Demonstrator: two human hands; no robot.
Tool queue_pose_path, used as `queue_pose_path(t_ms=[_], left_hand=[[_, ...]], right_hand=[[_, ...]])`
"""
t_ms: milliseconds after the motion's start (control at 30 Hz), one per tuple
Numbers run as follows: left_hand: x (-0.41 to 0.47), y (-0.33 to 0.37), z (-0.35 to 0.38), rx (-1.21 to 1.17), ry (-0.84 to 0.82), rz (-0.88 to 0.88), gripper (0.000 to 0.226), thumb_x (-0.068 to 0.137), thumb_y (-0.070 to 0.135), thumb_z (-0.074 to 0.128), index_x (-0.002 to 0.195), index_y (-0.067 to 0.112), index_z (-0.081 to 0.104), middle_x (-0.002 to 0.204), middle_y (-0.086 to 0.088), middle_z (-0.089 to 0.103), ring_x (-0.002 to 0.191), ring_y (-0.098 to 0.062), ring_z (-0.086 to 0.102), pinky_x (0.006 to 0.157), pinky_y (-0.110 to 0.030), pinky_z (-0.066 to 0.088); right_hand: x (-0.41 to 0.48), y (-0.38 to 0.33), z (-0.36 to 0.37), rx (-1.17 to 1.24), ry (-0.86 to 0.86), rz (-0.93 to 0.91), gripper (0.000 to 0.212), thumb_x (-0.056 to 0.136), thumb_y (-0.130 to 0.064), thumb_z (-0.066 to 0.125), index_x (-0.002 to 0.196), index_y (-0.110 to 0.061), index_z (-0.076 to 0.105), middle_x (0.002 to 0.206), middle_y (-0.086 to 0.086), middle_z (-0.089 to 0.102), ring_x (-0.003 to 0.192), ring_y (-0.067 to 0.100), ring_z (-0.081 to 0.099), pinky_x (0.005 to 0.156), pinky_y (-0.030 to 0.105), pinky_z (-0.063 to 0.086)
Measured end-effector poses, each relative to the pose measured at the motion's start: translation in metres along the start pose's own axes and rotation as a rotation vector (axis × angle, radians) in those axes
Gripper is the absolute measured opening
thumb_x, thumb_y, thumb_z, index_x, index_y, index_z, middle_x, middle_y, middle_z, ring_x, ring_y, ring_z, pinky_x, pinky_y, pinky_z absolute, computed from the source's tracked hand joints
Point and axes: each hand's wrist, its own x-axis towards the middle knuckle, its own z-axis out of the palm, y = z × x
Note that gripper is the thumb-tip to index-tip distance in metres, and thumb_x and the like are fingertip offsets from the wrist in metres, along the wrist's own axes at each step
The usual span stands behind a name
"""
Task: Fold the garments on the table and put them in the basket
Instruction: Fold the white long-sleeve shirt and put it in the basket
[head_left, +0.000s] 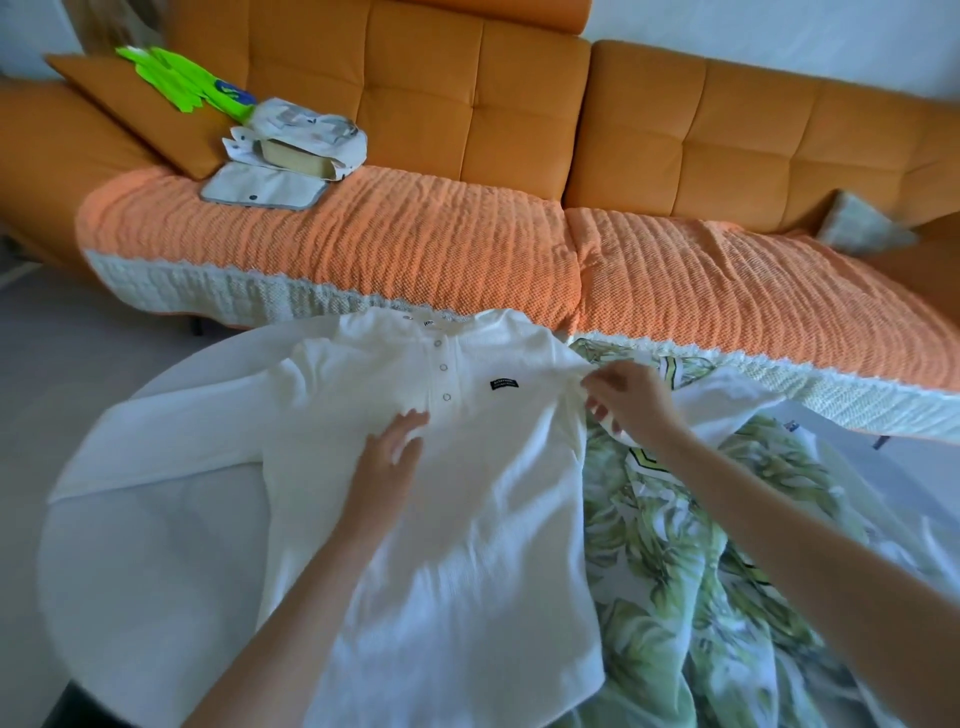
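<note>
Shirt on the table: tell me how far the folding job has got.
Done: nothing looks folded yet, and no basket is in view. In hand: the shirt lies spread, front up, on the table; the left hand presses its chest flat while the right hand pinches its shoulder. Left: fold the shirt, then the crumpled leaf-print garment beside it, and put both in the basket.
</note>
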Motion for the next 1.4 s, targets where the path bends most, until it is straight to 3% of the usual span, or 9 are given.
queue_pose_path(t_ms=[167,333,500,700,867,1000,1133,1200,1400], left_hand=[[-0.051,-0.001,-0.052,0.015,0.310,-0.002,0.042,0.085,-0.007,0.047,0.114,0.021,0.060,0.120,0.007,0.056,0.120,-0.011,0.049,0.102,-0.025,0.034],[-0.096,-0.015,-0.088,0.304,0.333,-0.199,0.040,0.080,0.006,0.058,0.120,-0.002,0.055,0.118,-0.018,0.058,0.110,-0.033,0.054,0.097,-0.043,0.041],[-0.116,-0.009,-0.091,0.324,0.207,-0.391,0.058,0.084,0.015,0.066,0.132,-0.004,0.040,0.116,-0.021,0.058,0.104,-0.036,0.057,0.082,-0.036,0.042],[-0.125,0.002,-0.092,0.251,0.125,-0.472,0.021,0.090,0.018,0.056,0.075,0.006,0.062,0.069,-0.010,0.063,0.067,-0.026,0.059,0.057,-0.031,0.040],[-0.136,0.003,-0.099,0.080,0.155,-0.485,0.027,0.090,0.025,0.051,0.103,0.005,0.063,0.097,-0.016,0.066,0.090,-0.033,0.062,0.083,-0.042,0.049],[-0.143,0.003,-0.100,0.078,0.170,-0.476,0.022,0.096,0.015,0.045,0.103,0.002,0.061,0.095,-0.019,0.063,0.085,-0.031,0.060,0.072,-0.035,0.042],[-0.146,-0.001,-0.106,0.025,0.164,-0.537,0.020,0.093,0.013,0.053,0.102,-0.003,0.062,0.093,-0.020,0.064,0.083,-0.032,0.061,0.074,-0.036,0.045],[-0.151,-0.003,-0.109,0.024,0.150,-0.557,0.017,0.092,0.011,0.056,0.100,-0.002,0.063,0.092,-0.021,0.065,0.082,-0.033,0.062,0.072,-0.039,0.050],[-0.166,-0.007,-0.122,0.274,0.122,-0.507,0.018,0.094,0.010,0.051,0.089,-0.005,0.059,0.068,-0.014,0.055,0.060,-0.030,0.054,0.039,-0.022,0.039]], right_hand=[[-0.045,0.021,0.011,0.328,-0.240,0.515,0.020,0.089,-0.015,0.062,0.087,0.005,0.060,0.071,0.016,0.062,0.044,0.019,0.060,0.039,0.024,0.050],[-0.057,0.008,0.020,0.492,-0.243,0.524,0.033,0.084,-0.016,0.068,0.107,0.007,0.061,0.096,0.020,0.066,0.079,0.031,0.064,0.075,0.039,0.057],[-0.071,-0.003,0.007,0.791,-0.155,0.558,0.024,0.089,-0.021,0.059,0.104,-0.003,0.059,0.087,0.013,0.064,0.069,0.029,0.062,0.056,0.035,0.053],[-0.095,-0.001,-0.016,0.426,-0.443,0.474,0.042,0.083,-0.031,0.068,0.108,0.002,0.060,0.085,0.015,0.064,0.063,0.025,0.055,0.056,0.030,0.043],[-0.107,-0.004,-0.036,0.385,-0.623,0.313,0.038,0.082,-0.023,0.068,0.116,-0.008,0.060,0.113,0.008,0.068,0.104,0.027,0.065,0.096,0.039,0.047],[-0.114,0.010,-0.047,0.331,-0.364,0.343,0.067,0.068,-0.037,0.080,0.122,-0.005,0.057,0.110,0.014,0.067,0.093,0.032,0.067,0.086,0.046,0.054],[-0.133,0.023,-0.053,0.210,-0.447,0.370,0.064,0.063,-0.041,0.080,0.107,0.002,0.064,0.091,0.017,0.071,0.078,0.032,0.068,0.077,0.044,0.057],[-0.141,0.027,-0.055,0.120,-0.445,0.373,0.050,0.073,-0.030,0.076,0.101,0.009,0.062,0.075,0.017,0.066,0.057,0.023,0.065,0.057,0.031,0.057],[-0.159,0.044,-0.067,-0.197,-0.495,0.362,0.031,0.091,-0.025,0.059,0.101,0.004,0.060,0.061,0.010,0.064,0.042,0.014,0.061,0.043,0.021,0.048]])
